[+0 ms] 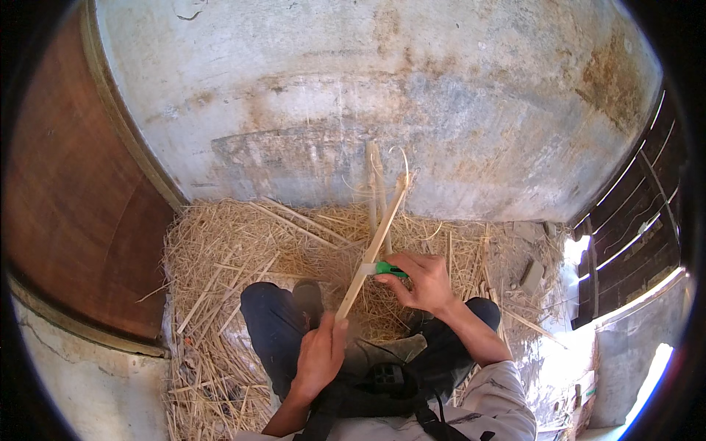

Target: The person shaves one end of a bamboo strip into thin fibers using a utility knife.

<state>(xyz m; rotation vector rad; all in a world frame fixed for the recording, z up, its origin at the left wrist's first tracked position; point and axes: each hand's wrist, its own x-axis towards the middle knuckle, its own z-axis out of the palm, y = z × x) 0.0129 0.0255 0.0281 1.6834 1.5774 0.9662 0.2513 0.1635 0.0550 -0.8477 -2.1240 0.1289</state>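
A long pale bamboo strip (384, 229) slants up and away from my lap, with thin curled shavings (401, 156) at its far end. My left hand (321, 356) is closed around the near end of the strip. In my right hand (425, 282) is a knife (390, 270) with a green handle, gripped between thumb and fingers. Its short, light blade lies across the strip at about mid-length. Behind the strip, two more pale sticks (373, 187) lean upright against the wall.
Straw-like shavings and loose strips (220, 253) cover the floor around my bent legs. A stained plaster wall (316, 103) rises ahead, and a brown wooden door (73, 184) is at left. Dark slatted boards (640, 206) stand at right, near a small block (532, 276).
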